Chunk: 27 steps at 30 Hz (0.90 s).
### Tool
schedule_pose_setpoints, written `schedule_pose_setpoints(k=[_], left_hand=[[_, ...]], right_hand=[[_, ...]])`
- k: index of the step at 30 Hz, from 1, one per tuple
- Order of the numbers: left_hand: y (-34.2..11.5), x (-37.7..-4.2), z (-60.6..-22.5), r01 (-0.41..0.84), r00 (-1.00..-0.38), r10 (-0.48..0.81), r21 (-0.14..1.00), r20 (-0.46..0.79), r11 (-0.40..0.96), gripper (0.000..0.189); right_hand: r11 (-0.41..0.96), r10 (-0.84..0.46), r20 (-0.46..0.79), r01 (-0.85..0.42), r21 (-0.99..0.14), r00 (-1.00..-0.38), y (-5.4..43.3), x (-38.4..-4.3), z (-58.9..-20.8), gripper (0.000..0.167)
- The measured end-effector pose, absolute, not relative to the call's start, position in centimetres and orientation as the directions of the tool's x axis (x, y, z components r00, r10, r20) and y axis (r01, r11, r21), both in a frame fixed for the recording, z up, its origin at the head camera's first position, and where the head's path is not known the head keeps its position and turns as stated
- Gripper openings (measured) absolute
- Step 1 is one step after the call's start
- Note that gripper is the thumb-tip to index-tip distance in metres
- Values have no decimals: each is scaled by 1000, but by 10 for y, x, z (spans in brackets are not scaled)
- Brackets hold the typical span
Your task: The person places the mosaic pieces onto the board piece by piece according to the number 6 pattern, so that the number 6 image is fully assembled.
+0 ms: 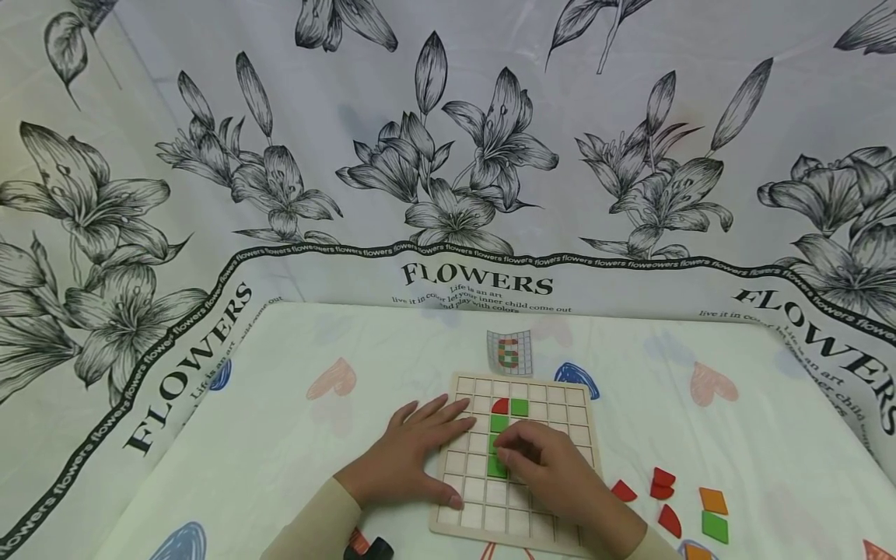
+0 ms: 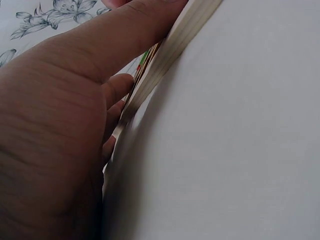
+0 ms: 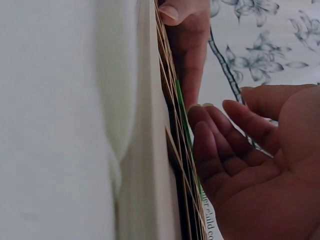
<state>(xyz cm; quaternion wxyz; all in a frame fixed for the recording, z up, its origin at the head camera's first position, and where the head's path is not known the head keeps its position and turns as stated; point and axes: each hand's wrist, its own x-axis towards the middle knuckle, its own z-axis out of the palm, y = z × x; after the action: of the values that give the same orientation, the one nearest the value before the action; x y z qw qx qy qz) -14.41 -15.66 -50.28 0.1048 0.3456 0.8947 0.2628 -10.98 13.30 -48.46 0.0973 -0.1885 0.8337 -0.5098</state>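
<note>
A wooden grid board (image 1: 483, 491) lies on the table. My left hand (image 1: 409, 451) rests spread over its left edge, thumb near the front corner; the left wrist view shows that hand (image 2: 55, 105) along the board's side (image 2: 165, 60). My right hand (image 1: 553, 470) is over the middle, its fingertips at a column of green square tiles (image 1: 498, 424). In the right wrist view its fingers (image 3: 210, 145) are loosely bent against the board, with no piece seen between them. A red quarter-round tile (image 1: 500, 406) and another green square (image 1: 519, 407) sit above the column.
Right of the board lie loose red quarter-round pieces (image 1: 669, 521), orange pieces (image 1: 714, 500) and a green piece (image 1: 715, 527). A pattern card (image 1: 509, 353) stands behind the board. A small black object (image 1: 380, 549) is at the front, beside the left forearm. A flower-printed cloth (image 1: 448, 155) hangs behind.
</note>
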Motion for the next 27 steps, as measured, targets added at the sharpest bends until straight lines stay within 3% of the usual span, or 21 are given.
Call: schedule_pose_setpoints(k=[10, 27], left_hand=[[-156, -143, -502, 559, -743, 669, 540, -10, 629, 110], [-156, -144, -503, 564, -742, 670, 529, -11, 634, 112]], right_hand=[[195, -453, -10, -88, -977, -891, 142, -112, -472, 38], [65, -494, 199, -263, -963, -847, 170, -114, -439, 49]])
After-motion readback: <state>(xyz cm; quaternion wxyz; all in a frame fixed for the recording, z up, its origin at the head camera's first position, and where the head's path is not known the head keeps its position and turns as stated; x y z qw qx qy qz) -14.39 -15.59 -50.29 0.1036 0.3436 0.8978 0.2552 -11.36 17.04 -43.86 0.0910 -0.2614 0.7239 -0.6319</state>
